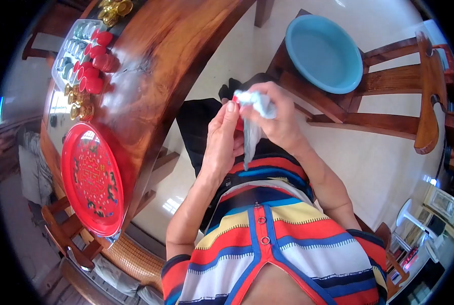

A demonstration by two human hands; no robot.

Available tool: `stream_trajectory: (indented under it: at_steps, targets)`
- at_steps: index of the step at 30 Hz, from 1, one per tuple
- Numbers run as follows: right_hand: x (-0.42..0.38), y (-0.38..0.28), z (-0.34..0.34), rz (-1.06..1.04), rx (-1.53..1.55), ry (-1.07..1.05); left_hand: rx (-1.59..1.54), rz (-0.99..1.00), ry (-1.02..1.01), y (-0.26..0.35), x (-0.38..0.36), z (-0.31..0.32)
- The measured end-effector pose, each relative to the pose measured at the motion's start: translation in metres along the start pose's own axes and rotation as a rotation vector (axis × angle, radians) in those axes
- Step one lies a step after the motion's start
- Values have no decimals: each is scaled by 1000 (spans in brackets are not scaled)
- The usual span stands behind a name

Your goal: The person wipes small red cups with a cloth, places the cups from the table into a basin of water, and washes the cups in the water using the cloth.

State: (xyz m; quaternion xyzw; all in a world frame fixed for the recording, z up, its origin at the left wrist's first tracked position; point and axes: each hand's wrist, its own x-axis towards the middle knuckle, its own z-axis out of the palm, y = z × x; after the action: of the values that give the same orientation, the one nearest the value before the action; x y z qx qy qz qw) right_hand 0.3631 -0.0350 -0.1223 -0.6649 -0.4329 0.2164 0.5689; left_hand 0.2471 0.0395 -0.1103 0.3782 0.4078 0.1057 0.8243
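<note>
In front of my lap, my left hand is closed around a small red cup, mostly hidden by fingers and cloth. My right hand grips a pale blue-white cloth pressed against the cup's rim. The cloth's loose end hangs down between my hands, and my right hand is slightly blurred. On the wooden table to the left stand several similar red cups, in a row beside a clear tray of small glasses.
Gold cups stand near a round red patterned tray on the wooden table. A light blue basin rests on a wooden chair at the right. Another chair is at lower left.
</note>
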Motion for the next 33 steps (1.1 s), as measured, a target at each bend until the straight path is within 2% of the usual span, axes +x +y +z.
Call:
stream_trajectory:
  at_steps: [5,7,8,9,10,11,12,13,15,20,22,23,25,26,27,28,29,30,31,33]
  targets:
    - [4,15,1,85,78,191,2,-38,-25,-6,0,0]
    - [8,20,-6,532,754,158,15,-54,-27,-1,-5,2]
    - [5,17,-10,540,763,112,-75,-85,-69,2,-8,2]
    - [0,13,-11,541,763,112,-164,-118,-113,4,-9,3]
    - [-3,8,-10,440,694,75,-140,-142,-7,7,-6,5]
    - [-5,5,-11,345,622,50,-143,-143,-5,8,-6,5]
    - [-5,4,-16,396,718,-21,-132,-135,-13,9,-6,4]
    - [-6,2,-8,103,458,-44,-120,-130,-29,9,-4,5]
    - [-4,3,-7,-143,212,-63,-190,-129,-42,2,-1,4]
    - [-5,-3,-1,-2,-22,-5,-218,-99,-77,-1,-1,2]
    - [-2,3,1,68,117,147,-205,-94,-92,-1,-1,3]
    - [0,6,2,67,118,143,-184,-105,-64,-1,-2,5]
    - [4,12,2,222,345,183,-154,-117,-45,0,0,5]
    - [5,11,-2,423,499,186,-174,-166,-80,-2,1,0]
    - [4,11,-4,422,499,186,-195,-210,-112,-2,2,-4]
    - [4,12,-7,475,670,156,-195,-210,-115,-1,5,-8]
    - [4,12,-9,526,844,119,-291,-215,-261,0,8,-13]
    - [-4,5,-13,457,678,46,-393,-214,-401,1,8,-15]
    - [-5,2,-11,457,677,46,-394,-214,-401,2,8,-15]
    - [-7,-2,-7,191,251,-2,-326,-265,-298,4,7,-8]
